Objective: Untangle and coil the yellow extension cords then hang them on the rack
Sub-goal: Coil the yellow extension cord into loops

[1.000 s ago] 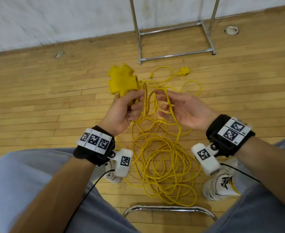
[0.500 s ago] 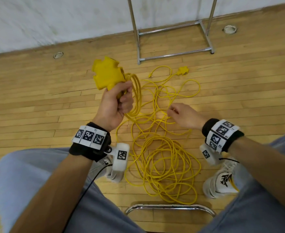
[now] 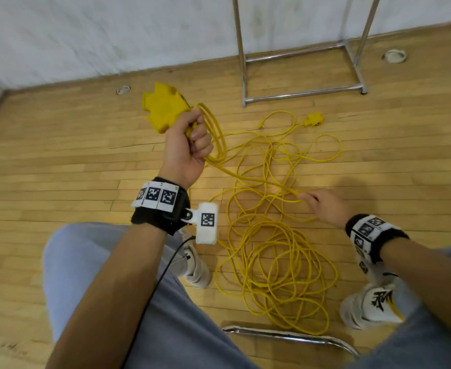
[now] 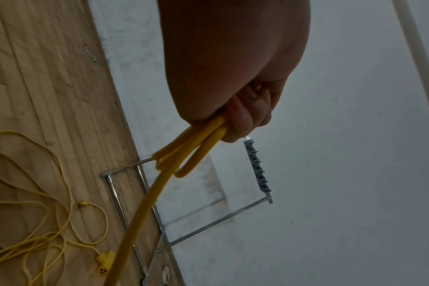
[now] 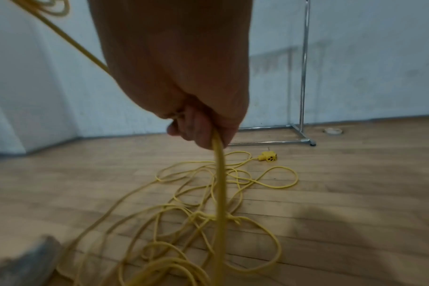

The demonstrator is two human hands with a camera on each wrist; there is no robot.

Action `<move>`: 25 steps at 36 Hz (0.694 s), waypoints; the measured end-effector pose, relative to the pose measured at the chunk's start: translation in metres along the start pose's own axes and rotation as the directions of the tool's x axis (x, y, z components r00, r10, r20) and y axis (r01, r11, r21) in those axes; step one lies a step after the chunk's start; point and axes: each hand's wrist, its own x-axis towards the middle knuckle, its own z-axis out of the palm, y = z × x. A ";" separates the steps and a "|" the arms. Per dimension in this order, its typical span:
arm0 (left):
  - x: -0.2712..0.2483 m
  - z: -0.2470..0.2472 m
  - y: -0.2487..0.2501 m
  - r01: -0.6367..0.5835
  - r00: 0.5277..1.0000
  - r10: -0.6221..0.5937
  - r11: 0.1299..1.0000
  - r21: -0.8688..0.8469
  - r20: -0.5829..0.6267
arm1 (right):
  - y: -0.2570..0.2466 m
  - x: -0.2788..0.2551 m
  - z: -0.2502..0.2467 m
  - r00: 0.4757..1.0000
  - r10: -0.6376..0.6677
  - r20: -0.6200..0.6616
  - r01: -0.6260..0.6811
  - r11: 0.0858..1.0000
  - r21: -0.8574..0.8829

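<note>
My left hand (image 3: 189, 145) is raised and grips a yellow multi-outlet block (image 3: 164, 107) together with a few coiled loops of yellow cord (image 3: 215, 134); the left wrist view shows the loops (image 4: 191, 149) leaving my fist. A taut strand runs from there down to my right hand (image 3: 322, 205), which holds it low on the right; the cord (image 5: 219, 174) passes out under its curled fingers. The rest of the yellow cord lies tangled on the wood floor (image 3: 274, 265). A second yellow plug end (image 3: 314, 120) lies near the chrome rack (image 3: 298, 94).
The rack's hook bar (image 4: 257, 168) shows against the white wall. My knees in grey trousers and my white shoes (image 3: 373, 302) flank the cord pile. A chrome chair bar (image 3: 285, 335) lies just below it. Round floor sockets (image 3: 394, 55) sit by the wall.
My left hand has lifted the outlet block and loops up and left. My right hand has slid down and to the right along the cord, drawing a strand taut between the hands.
</note>
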 end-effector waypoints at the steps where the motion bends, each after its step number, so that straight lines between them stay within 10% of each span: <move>1: -0.001 0.002 -0.003 0.002 1.000 -0.002 1.000 0.020 0.003 | -0.003 0.000 -0.001 0.999 0.035 -0.020 -0.035 0.999 -0.005; 6: -0.003 0.012 -0.017 0.000 1.000 -0.002 0.989 0.150 0.009 | -0.030 0.000 -0.015 0.949 0.292 0.117 -0.313 0.918 0.243; 10: -0.004 0.018 -0.029 -0.009 1.000 0.001 0.964 0.265 0.028 | -0.044 0.003 -0.028 0.880 0.330 0.340 -0.460 0.422 0.781; 18: -0.020 0.039 -0.064 -0.029 0.995 -0.020 0.886 0.463 0.102 | -0.080 -0.005 -0.089 0.906 0.123 0.406 -0.379 -0.196 0.905; 21: -0.026 0.044 -0.077 -0.040 0.991 -0.031 0.861 0.506 0.132 | -0.091 -0.013 -0.108 0.941 0.030 0.337 -0.320 -0.243 0.916; 25: -0.033 0.051 -0.090 -0.030 0.996 -0.017 0.845 0.534 0.083 | -0.109 -0.030 -0.121 0.980 -0.074 0.185 -0.186 -0.009 0.983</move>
